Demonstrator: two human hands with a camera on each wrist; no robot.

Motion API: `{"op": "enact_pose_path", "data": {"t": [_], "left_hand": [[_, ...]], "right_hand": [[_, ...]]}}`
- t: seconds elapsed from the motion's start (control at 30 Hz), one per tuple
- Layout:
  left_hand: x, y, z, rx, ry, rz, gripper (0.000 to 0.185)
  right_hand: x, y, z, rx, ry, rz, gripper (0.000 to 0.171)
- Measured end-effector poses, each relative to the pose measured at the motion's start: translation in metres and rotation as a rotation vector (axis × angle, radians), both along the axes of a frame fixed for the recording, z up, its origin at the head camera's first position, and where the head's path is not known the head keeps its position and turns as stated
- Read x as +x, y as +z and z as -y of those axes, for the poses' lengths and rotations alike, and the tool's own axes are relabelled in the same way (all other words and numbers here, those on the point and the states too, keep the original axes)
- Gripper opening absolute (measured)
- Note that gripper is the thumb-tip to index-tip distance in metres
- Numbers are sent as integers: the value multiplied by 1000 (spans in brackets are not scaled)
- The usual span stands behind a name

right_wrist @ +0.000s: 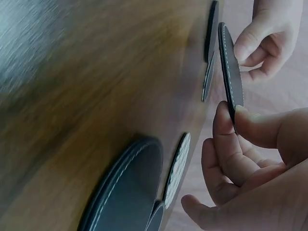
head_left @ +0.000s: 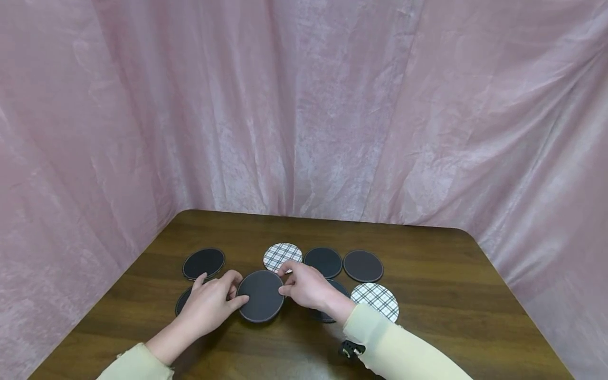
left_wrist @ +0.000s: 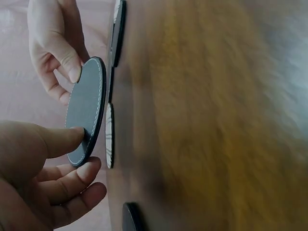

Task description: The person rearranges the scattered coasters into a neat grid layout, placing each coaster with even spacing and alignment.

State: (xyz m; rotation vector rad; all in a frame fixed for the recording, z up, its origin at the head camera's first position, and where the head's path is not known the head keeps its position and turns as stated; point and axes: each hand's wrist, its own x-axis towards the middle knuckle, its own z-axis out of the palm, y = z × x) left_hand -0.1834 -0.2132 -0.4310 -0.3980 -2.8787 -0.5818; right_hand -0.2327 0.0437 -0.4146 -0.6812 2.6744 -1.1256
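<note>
Centrally, near front edge of brown wooden surface (head_left: 427,295): dark round coaster (head_left: 260,296), white stitching along rim, held between both hands. Round, so no long axis to note; flat face turned up toward head camera, lifted clear of surface. Both wrist views show it edge-on, raised off the wood and tilted, with other coasters lying flat behind it.

Left hand (head_left: 211,303) at coaster's left rim: thumb on the top face, fingers curled below the edge, pinching it. Forearm in pale yellow sleeve (head_left: 135,364) coming in from lower left.

Right hand (head_left: 306,286) at coaster's right rim: thumb and fingertips closed on the edge, likewise a pinch grip. Forearm angled in from lower right, same pale sleeve, black strap at wrist.

Around: plaid coaster (head_left: 282,256) just behind held one, touching or nearly touching right fingertips. Black coaster (head_left: 203,263) to far left, well apart. Two more dark coasters (head_left: 323,262), (head_left: 363,265) in back row to the right. Second plaid coaster (head_left: 375,300) just beside right wrist. Another dark one partly hidden under right hand, one more partly hidden under left hand. Pink cloth backdrop (head_left: 304,105) behind and on both sides.
</note>
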Motion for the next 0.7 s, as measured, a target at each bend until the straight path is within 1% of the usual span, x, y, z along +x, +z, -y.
{"op": "enact_pose_path", "data": {"t": [0.13,0.23,0.37,0.47,0.57,0.7], "left_hand": [[-7,0,-9,51,11,-3,33],[-13,-3,-16,59,12,1,34],[-18,-6,-23,59,3,10,35],[-20,-8,-27,54,3,19,36],[-22,-10,-30,42,10,23,36],[-21,-12,-32,25,10,27,35]], "right_hand": [[-7,-3,-9,23,-17,-48,23],[-11,-6,-14,53,-33,-83,21],[-14,-12,-20,82,-49,-91,20],[-16,-15,-22,103,-52,-110,19],[-17,-17,-24,127,-44,-154,18],[-17,-18,-24,148,-26,-199,16]]}}
